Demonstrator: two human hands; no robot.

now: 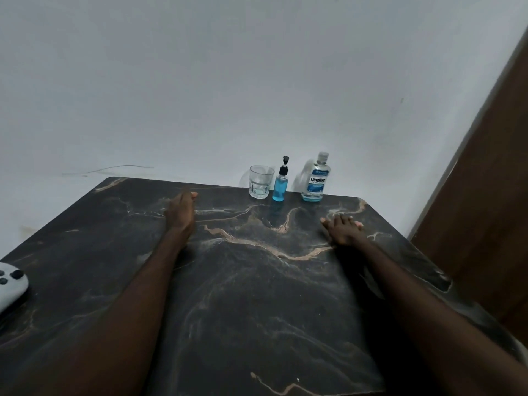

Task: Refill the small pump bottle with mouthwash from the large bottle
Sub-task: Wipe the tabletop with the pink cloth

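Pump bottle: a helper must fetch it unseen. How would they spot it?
On the dark marble table, three things line the far edge. The pump bottle stands between the glass and the large bottle: small, blue, black pump on top.

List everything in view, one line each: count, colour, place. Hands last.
glass: one, clear, table's far edge, left of the pump bottle.
small pump bottle: one, blue liquid, black pump, between glass and large bottle.
large bottle: one, clear, blue-white label, far edge, rightmost.
controller: one, pale grey, table's left edge, partly cut off.
table: one, black with tan veins, lower frame.
wall: one, white, behind the table.
panel: one, brown, right edge.
left hand: one, rests on the table, left of centre.
right hand: one, fingers spread on the table, right.
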